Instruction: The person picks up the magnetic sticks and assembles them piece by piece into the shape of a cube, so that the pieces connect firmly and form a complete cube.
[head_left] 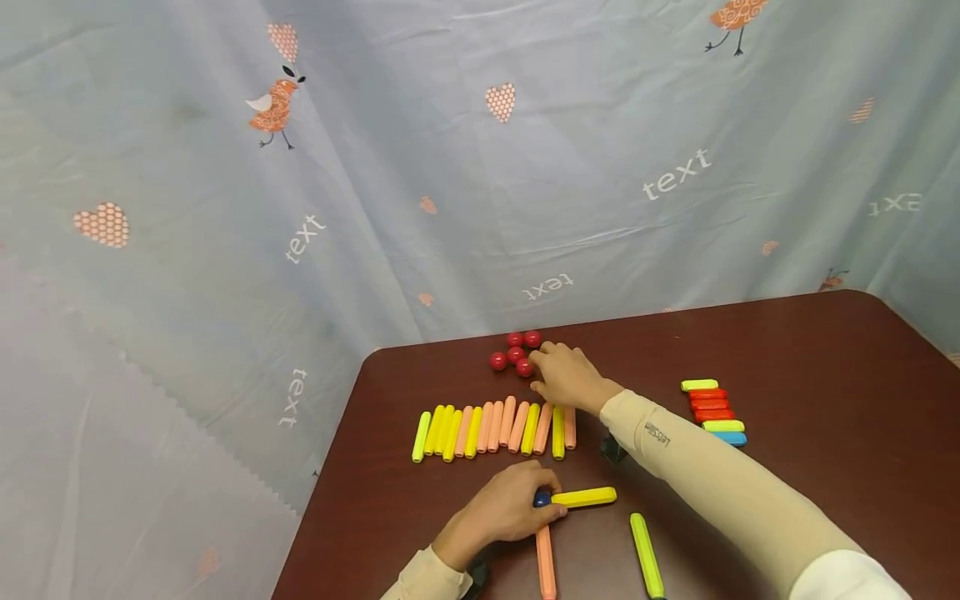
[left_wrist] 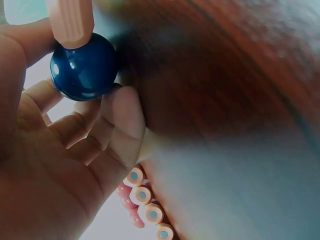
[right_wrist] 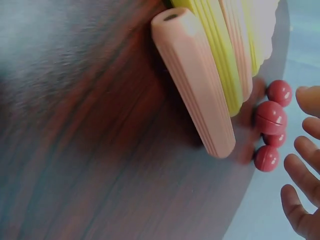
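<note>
My left hand holds a blue ball between thumb and fingers. A yellow stick points right from that ball, and a peach stick runs from it toward the near edge. My right hand reaches over the far part of the table, beside several red balls. In the right wrist view its fingers are spread with nothing between them, close to the red balls. Below that hand lies a row of peach and yellow sticks, its right end partly covered in the head view.
Nearer me lies a lime stick, with something dark at its lower end. Short red, lime and blue sticks lie in a stack-like row at right. A patterned curtain hangs behind the dark brown table.
</note>
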